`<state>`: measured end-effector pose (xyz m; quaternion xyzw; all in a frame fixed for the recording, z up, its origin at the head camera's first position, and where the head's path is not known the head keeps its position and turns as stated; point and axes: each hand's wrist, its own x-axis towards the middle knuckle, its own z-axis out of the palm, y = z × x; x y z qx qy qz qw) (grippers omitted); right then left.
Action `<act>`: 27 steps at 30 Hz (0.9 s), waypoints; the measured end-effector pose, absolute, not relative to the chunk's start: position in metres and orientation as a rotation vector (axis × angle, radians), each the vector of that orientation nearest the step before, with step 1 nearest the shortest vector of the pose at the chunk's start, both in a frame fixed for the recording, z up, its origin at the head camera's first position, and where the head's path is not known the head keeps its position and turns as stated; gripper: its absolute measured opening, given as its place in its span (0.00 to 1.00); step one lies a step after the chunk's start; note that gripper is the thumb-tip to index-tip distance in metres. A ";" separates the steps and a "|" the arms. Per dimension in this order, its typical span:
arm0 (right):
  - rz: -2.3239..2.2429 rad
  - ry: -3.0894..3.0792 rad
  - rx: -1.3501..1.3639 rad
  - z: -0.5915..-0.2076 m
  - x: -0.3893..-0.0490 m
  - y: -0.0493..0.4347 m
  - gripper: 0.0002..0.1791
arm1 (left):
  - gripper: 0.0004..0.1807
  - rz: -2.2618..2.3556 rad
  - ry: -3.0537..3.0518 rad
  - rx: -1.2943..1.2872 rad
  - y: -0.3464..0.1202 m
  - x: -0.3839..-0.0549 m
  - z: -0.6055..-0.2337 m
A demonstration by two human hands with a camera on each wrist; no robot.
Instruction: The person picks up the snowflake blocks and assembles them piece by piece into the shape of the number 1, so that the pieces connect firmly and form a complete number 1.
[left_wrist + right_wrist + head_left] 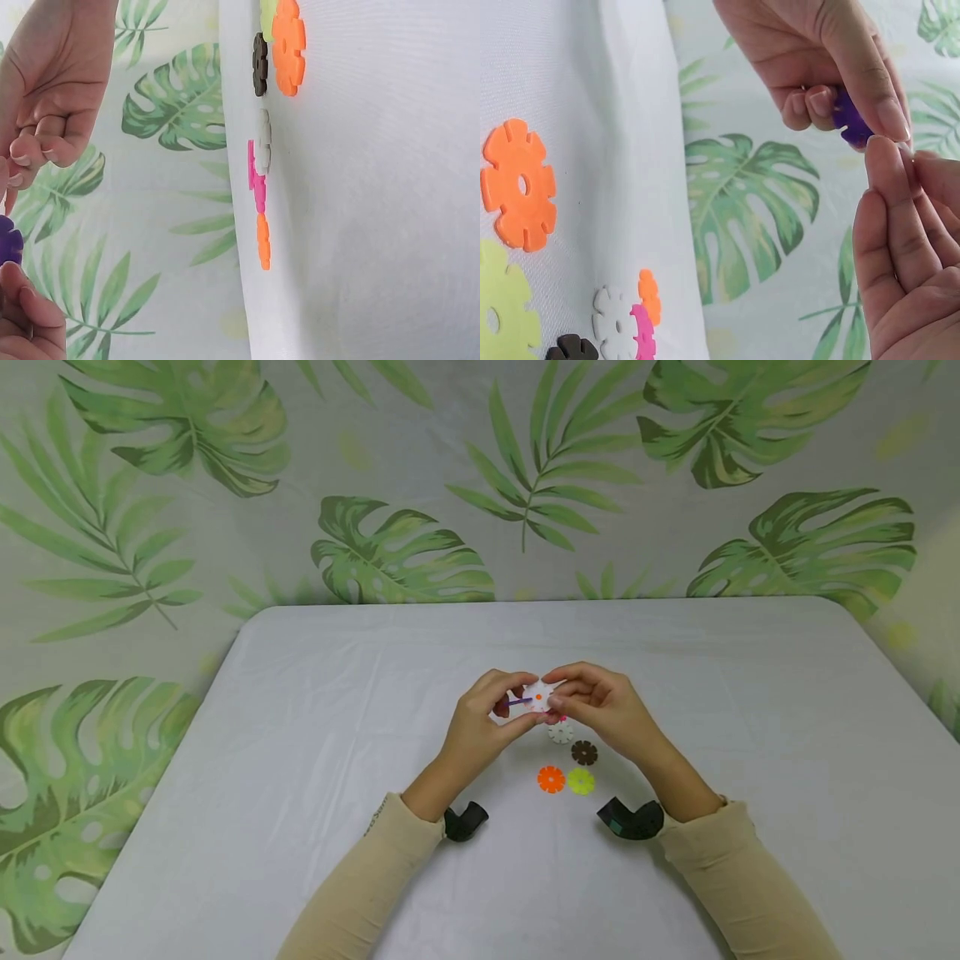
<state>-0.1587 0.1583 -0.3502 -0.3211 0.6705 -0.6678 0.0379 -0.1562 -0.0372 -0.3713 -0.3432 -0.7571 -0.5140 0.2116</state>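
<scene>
Both hands meet over the table around two notched flower-shaped plastic discs, a white disc (pixel 537 686) and a purple disc (pixel 517 701). The purple disc stands edge-on against the white one in the head view. My left hand (pixel 480 714) grips the purple disc, its thumb and index finger spanning the white disc's edges. With thumb and fingertips, my right hand (pixel 611 706) pinches the white disc's right edge. In the right wrist view, the left hand's fingers partly cover the purple disc (pixel 850 118); the white disc is mostly hidden behind the right fingertips.
Below the hands lie a grey-white disc (pixel 560 734), a brown disc (pixel 584 752), an orange disc (pixel 551 779) and a yellow-green disc (pixel 581 782). Pink pieces (pixel 260 193) and another orange disc (pixel 264 241) lie beyond. Black wrist devices (pixel 467 822) sit at both cuffs.
</scene>
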 end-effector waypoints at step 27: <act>-1.710 2.567 -0.956 -0.330 -0.148 0.187 0.23 | 0.21 -1.428 -2.122 -0.888 -0.041 -0.159 -0.372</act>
